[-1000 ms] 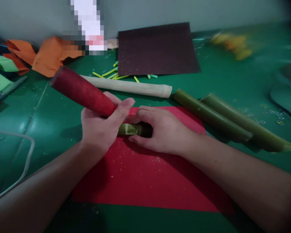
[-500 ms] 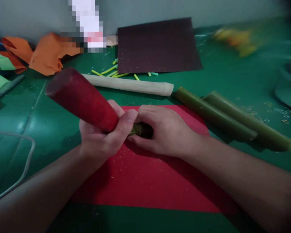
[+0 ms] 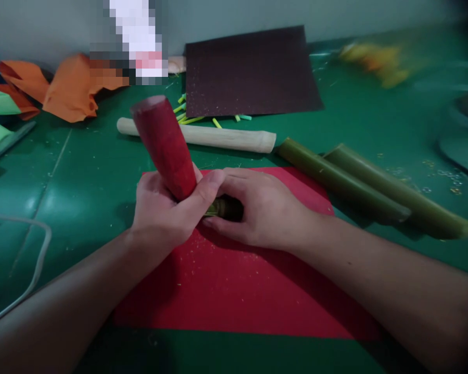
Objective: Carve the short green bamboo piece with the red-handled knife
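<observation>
My left hand (image 3: 167, 208) is closed round a thick red cylindrical handle (image 3: 166, 148), which rises up and leans to the left. Whatever sits at its lower end is hidden by my fingers. Right beside it, my right hand (image 3: 265, 210) curls over a short green bamboo piece (image 3: 217, 208); fingers and thumb press on its sides, and only its shadowed hollow shows between the hands. Both hands meet over a red sheet (image 3: 226, 296) sprinkled with small pale shavings.
Two green bamboo halves (image 3: 343, 179) lie at the right, with a pale peeled stick (image 3: 230, 139) beyond the red sheet. Behind are a dark brown sheet (image 3: 253, 72), yellow-green sticks (image 3: 195, 120) and orange paper (image 3: 72, 91). A white cable (image 3: 42, 259) runs along the left.
The red handle has swung to the right and stands more upright, my left wrist turning with it. My right hand has stayed almost in place on the bamboo.
</observation>
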`<control>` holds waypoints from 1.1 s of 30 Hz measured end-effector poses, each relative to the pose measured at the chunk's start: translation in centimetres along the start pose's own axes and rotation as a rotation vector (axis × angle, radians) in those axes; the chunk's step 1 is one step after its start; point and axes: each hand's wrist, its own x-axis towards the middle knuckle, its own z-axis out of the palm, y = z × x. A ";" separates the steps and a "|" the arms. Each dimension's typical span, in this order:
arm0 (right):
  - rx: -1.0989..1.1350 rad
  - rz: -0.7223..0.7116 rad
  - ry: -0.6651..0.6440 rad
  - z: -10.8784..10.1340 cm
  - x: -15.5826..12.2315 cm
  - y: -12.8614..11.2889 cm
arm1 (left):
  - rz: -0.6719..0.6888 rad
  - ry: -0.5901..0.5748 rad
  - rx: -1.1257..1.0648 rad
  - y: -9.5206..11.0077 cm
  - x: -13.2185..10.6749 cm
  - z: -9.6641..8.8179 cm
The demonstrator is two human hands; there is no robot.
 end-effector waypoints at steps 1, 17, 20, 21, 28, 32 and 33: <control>0.000 -0.003 -0.002 0.0 0.0 0.0 | -0.008 -0.005 0.009 0.0 0.0 0.0; 0.006 -0.031 0.024 0.0 0.4 1.0 | -0.023 0.155 -0.047 -0.5 0.3 0.4; 0.029 -0.019 0.023 -0.1 0.4 1.0 | -0.015 0.086 -0.090 -0.3 0.0 0.3; 0.041 -0.011 0.017 -0.1 0.4 1.0 | -0.017 0.065 -0.095 -0.3 0.0 0.3; 0.057 0.003 -0.001 -0.1 0.4 0.8 | 0.021 0.002 -0.063 -0.1 0.0 0.1; 0.048 -0.010 0.008 -0.1 0.3 0.9 | -0.001 0.026 -0.050 0.2 -0.2 0.2; 0.047 -0.013 0.008 -0.1 0.3 0.9 | -0.019 0.043 -0.052 0.2 -0.2 0.3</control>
